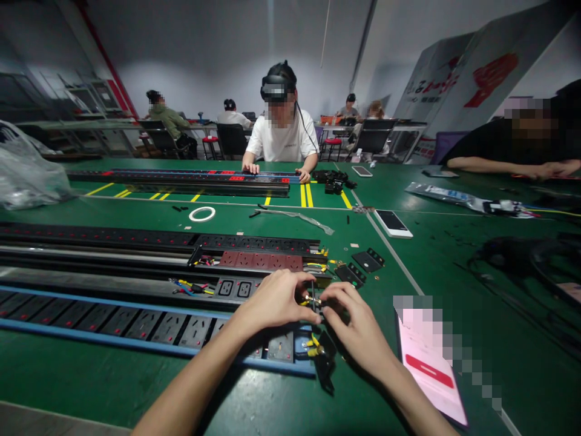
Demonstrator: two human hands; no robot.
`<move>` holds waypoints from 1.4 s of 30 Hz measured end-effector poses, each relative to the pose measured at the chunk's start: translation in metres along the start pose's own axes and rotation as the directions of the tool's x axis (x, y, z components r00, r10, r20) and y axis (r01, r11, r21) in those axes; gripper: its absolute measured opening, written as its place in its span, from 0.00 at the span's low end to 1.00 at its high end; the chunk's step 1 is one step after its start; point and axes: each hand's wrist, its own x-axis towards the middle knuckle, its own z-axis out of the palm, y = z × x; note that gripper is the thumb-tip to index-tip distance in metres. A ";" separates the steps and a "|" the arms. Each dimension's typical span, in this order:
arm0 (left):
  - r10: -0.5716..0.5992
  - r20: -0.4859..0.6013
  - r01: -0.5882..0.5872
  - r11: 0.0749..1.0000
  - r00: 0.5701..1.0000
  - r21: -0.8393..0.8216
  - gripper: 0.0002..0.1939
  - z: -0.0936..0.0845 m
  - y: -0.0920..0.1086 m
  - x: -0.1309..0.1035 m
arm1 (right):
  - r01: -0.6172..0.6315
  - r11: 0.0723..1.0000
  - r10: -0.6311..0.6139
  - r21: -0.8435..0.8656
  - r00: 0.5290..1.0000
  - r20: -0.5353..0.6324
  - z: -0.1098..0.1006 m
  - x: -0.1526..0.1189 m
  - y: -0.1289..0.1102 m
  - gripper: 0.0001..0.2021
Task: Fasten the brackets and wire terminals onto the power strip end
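Note:
My left hand [284, 298] is closed, its thumb and fingers gripping a thin black end plate [313, 292] that is seen edge-on. Small brass-coloured hardware and yellow wire ends show at the plate, partly hidden by my fingers. On the plate's other side, my right hand [351, 318] has its fingertips pinched close to that hardware; what they hold is too small to tell. Below my hands lies a blue-edged power strip [158, 324] with black sockets. Yellow-sleeved wires at its end run to a tilted black bracket [324, 363].
More power strips, one with brown sockets [261, 261], lie behind. Loose black brackets [368, 260], a white phone [393, 223], a pink-screened phone [429, 363] and a white tape ring [202, 214] rest on the green table. Across it sits a person [281, 136] in a headset.

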 end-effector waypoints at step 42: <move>0.004 0.004 -0.004 1.000 1.000 -0.002 0.40 -0.002 0.003 0.001 | 0.041 0.973 -0.038 -0.228 0.999 0.018 -0.008 -0.001 -0.006 0.13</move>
